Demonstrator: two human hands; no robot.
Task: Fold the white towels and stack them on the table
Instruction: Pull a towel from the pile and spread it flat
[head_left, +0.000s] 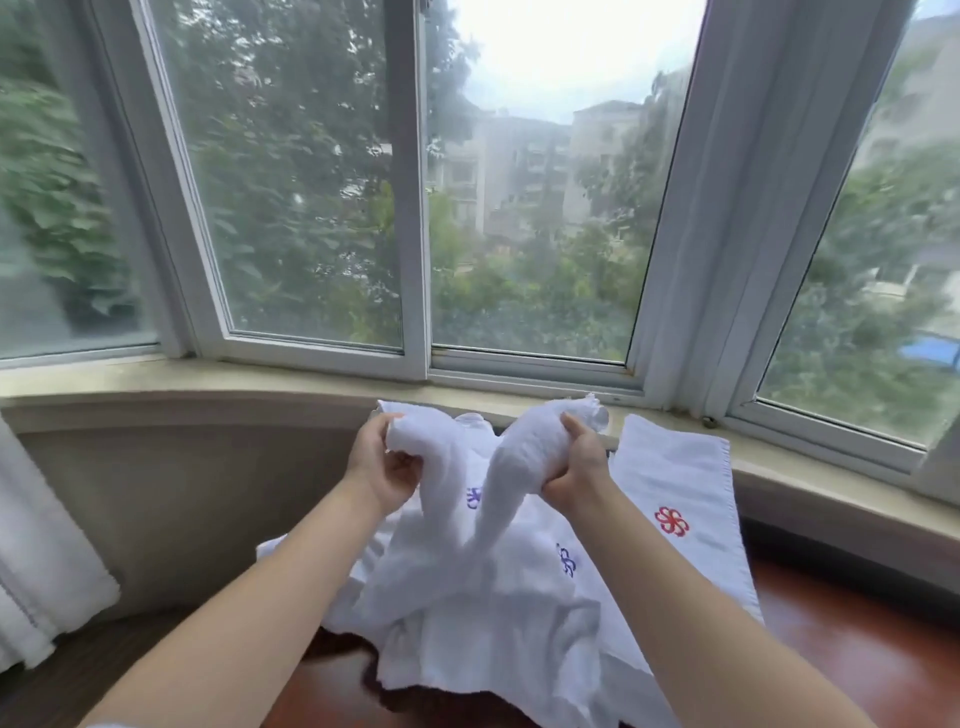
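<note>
I hold one white towel (467, 499) up over the table, bunched in both hands so that it sags in a V between them. My left hand (382, 462) grips its left end and my right hand (576, 465) grips its right end. Below lies a rumpled heap of white towels (493, 623) with purple embroidered marks. To the right, a flat white towel with a red flower mark (675, 499) lies spread out, reaching up to the window sill.
The dark reddish wooden table (857, 649) shows bare at the right and front. A beige curved window sill (208, 384) and large windows stand behind. More white cloth (36, 571) hangs at the far left edge.
</note>
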